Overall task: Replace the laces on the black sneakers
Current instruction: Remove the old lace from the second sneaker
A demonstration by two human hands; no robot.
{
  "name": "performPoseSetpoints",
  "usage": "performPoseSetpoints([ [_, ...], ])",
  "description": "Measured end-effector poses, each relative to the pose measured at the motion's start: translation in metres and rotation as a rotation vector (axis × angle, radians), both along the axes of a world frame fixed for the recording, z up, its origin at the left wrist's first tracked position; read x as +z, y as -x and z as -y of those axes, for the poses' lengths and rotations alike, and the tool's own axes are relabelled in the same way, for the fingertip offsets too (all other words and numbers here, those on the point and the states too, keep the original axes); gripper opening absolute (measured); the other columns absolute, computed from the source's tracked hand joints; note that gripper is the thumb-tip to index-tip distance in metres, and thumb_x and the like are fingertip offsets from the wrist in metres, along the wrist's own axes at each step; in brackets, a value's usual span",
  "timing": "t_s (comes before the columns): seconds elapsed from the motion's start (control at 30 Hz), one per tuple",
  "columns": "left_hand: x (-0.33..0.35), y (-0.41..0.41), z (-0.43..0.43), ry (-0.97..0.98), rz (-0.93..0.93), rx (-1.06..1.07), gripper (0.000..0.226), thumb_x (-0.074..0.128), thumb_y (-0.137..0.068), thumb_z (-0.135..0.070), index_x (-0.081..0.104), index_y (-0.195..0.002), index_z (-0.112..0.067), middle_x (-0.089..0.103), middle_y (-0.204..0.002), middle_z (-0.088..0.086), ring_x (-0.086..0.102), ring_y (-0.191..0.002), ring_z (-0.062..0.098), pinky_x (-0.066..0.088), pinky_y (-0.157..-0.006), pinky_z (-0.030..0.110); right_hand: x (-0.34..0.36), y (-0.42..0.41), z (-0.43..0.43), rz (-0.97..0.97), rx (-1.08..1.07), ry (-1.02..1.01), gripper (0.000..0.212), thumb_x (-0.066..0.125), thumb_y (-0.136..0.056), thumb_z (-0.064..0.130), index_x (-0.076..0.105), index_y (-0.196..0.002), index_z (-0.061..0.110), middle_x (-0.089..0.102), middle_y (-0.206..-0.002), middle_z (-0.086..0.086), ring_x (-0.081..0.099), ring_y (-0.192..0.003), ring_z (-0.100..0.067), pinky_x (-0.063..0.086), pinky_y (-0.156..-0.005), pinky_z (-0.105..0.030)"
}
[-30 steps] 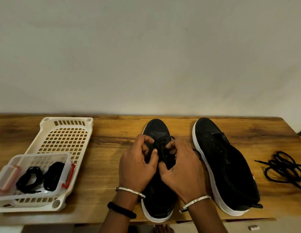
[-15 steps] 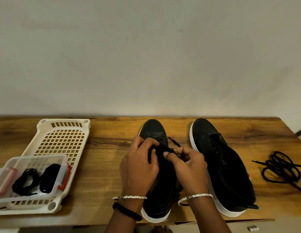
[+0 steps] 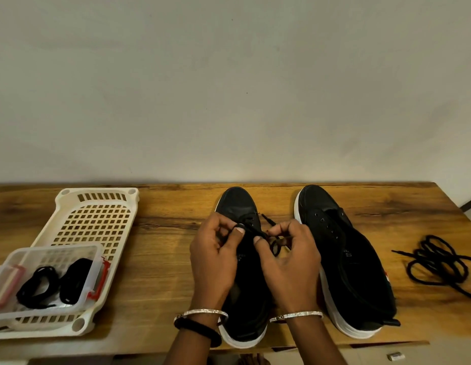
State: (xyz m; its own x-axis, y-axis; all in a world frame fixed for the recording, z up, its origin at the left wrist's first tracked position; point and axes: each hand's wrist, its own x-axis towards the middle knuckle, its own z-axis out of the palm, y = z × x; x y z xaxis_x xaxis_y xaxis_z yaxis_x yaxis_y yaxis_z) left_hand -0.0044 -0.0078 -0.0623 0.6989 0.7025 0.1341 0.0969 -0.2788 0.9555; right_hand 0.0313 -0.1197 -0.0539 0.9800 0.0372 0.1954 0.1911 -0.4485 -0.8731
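Lace drawn out — fingers pinching.

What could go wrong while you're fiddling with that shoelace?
1. The left hand and right hand pinch the thin black lace with fingertips only, so it could slip free.
2. The sneaker under the hands has its heel at the near edge of the table; a hard tug might drag it off.
3. The loose lace pile lies near the table's right end and might slide off.
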Motion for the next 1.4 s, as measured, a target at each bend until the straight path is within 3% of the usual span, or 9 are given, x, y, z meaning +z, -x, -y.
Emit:
performPoseSetpoints([
  [0.13, 0.003, -0.002, -0.005, 0.527, 0.104, 0.003, 0.012, 0.064, -0.09, -0.004, 0.058, -0.082, -0.009, 0.059, -0.074, 0.004, 0.056, -0.062, 0.009, 0.047, -0.058, 0.022, -0.004, 0.0, -0.002, -0.014, 0.021, 0.011, 0.019, 0.078, -0.077, 0.02, 0.059, -0.075, 0.025, 0.06, -0.08, 0.011, 0.058, -0.074, -0.004, 0.049, -0.064, -0.024],
  [0.23, 0.003, -0.001, -0.011, 0.591, 0.095, 0.003, 0.01, 0.059, -0.092, -0.001, 0.058, -0.084, -0.007, 0.055, -0.071, 0.007, 0.046, -0.054, 0.01, 0.038, -0.046, 0.016, -0.005, 0.002, -0.005, -0.033, 0.027, -0.01, 0.018, 0.076, -0.079, 0.02, 0.059, -0.075, 0.023, 0.061, -0.072, 0.009, 0.059, -0.067, -0.007, 0.051, -0.06, -0.03],
  [0.53, 0.005, 0.008, -0.013, -0.525, -0.065, -0.173, 0.021, 0.059, -0.074, -0.037, 0.068, -0.092, -0.031, 0.054, -0.105, -0.013, 0.052, -0.101, 0.01, 0.048, -0.08, 0.03, -0.002, 0.002, -0.004, -0.042, 0.028, 0.035, 0.02, 0.076, -0.078, 0.026, 0.057, -0.074, 0.026, 0.062, -0.069, 0.011, 0.057, -0.06, -0.006, 0.047, -0.053, -0.029],
  [0.7, -0.005, 0.004, -0.012, -0.648, -0.122, -0.145, 0.003, 0.063, -0.086, -0.03, 0.066, -0.086, -0.032, 0.056, -0.101, -0.017, 0.051, -0.098, 0.01, 0.043, -0.079, 0.037, -0.001, 0.002, -0.003, -0.051, 0.035, 0.025, 0.02, 0.077, -0.079, 0.025, 0.058, -0.074, 0.024, 0.062, -0.069, 0.011, 0.058, -0.066, -0.005, 0.042, -0.052, -0.019],
  [0.8, -0.009, 0.0, -0.008, -0.361, -0.002, -0.097, 0.006, 0.056, -0.093, -0.024, 0.062, -0.09, -0.026, 0.057, -0.1, -0.013, 0.056, -0.097, 0.007, 0.044, -0.08, 0.032, -0.001, 0.002, -0.003, -0.049, 0.041, 0.019, 0.02, 0.077, -0.079, 0.022, 0.058, -0.074, 0.024, 0.062, -0.069, 0.011, 0.059, -0.069, -0.003, 0.043, -0.054, -0.017],
  [0.97, 0.0, -0.004, -0.017, 0.802, 0.135, 0.157, 0.023, 0.043, -0.106, -0.019, 0.062, -0.097, -0.012, 0.067, -0.092, 0.004, 0.064, -0.087, 0.017, 0.049, -0.069, 0.028, -0.003, 0.002, -0.003, -0.062, 0.029, -0.001, 0.022, 0.077, -0.08, 0.021, 0.057, -0.073, 0.023, 0.062, -0.068, 0.009, 0.058, -0.065, -0.008, 0.048, -0.057, -0.027],
  [1.03, 0.001, -0.001, -0.024, 0.884, 0.141, 0.197, 0.022, 0.043, -0.106, -0.018, 0.061, -0.098, -0.009, 0.067, -0.093, 0.005, 0.064, -0.081, 0.013, 0.048, -0.063, 0.026, -0.003, 0.001, -0.003, -0.07, 0.033, -0.009, 0.021, 0.077, -0.08, 0.021, 0.057, -0.073, 0.022, 0.063, -0.068, 0.008, 0.059, -0.064, -0.008, 0.05, -0.058, -0.029],
  [1.27, 0.006, 0.006, -0.018, -0.363, 0.051, 0.01, 0.026, 0.06, -0.085, -0.03, 0.065, -0.11, -0.031, 0.06, -0.111, -0.015, 0.054, -0.106, 0.011, 0.049, -0.081, 0.037, -0.002, 0.001, -0.005, -0.071, 0.03, -0.005, 0.02, 0.076, -0.08, 0.021, 0.057, -0.073, 0.022, 0.062, -0.068, 0.008, 0.059, -0.064, -0.007, 0.05, -0.056, -0.03],
  [1.4, 0.004, 0.009, -0.011, -0.678, -0.142, -0.125, 0.027, 0.059, -0.078, -0.043, 0.067, -0.102, -0.037, 0.054, -0.12, -0.014, 0.046, -0.118, 0.014, 0.031, -0.087, 0.034, -0.002, 0.001, -0.005, -0.064, 0.034, -0.009, 0.02, 0.075, -0.079, 0.023, 0.056, -0.073, 0.024, 0.063, -0.068, 0.009, 0.059, -0.065, -0.006, 0.05, -0.056, -0.03],
])
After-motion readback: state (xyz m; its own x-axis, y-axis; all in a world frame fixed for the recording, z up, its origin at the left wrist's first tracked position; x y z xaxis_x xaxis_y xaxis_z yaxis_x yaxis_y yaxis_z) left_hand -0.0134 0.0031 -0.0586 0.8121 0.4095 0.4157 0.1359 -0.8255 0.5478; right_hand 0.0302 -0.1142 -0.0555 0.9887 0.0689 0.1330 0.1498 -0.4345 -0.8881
